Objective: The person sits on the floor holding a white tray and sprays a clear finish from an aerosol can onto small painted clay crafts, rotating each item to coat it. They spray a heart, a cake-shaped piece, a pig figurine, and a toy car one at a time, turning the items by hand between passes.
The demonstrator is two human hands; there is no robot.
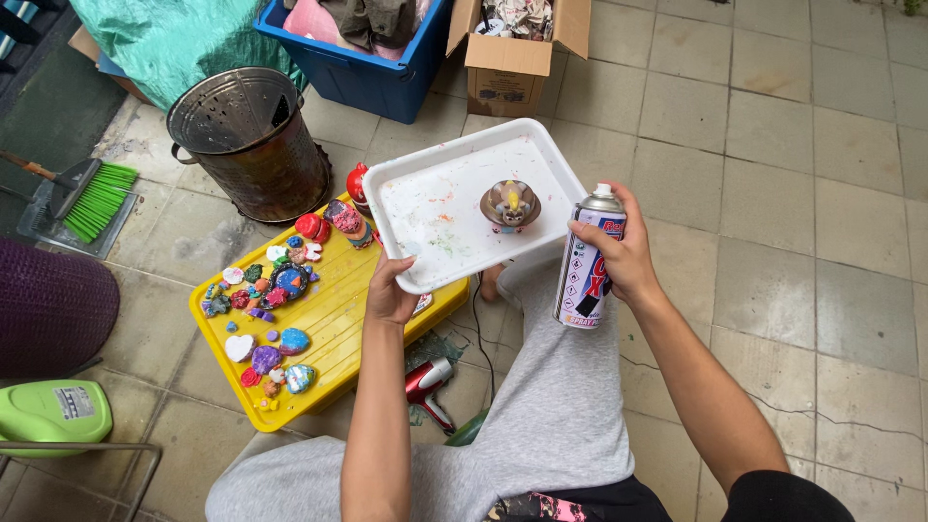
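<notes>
Head view: figurine [510, 205] sits on white tray [454, 208], gripped at its near edge by left hand [390, 295]; upright can [589, 259] is clasped in right hand [626, 253], just right of the figurine, so right is nearer

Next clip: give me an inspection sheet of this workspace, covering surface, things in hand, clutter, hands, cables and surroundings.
Surface: tiled floor, stained; person seated on it.
Things in hand: white tray, paint-smeared, carrying one brown painted figure; spray can, upright, beside the tray.
Clutter: yellow tray covered with small painted pieces; red hair dryer on the floor.
Hands: left hand grips the white tray's near edge; right hand wraps the spray can.
Cables: thin dark cord running near the hair dryer.
Surroundings: perforated metal bin, blue crate, cardboard box, green broom.
</notes>
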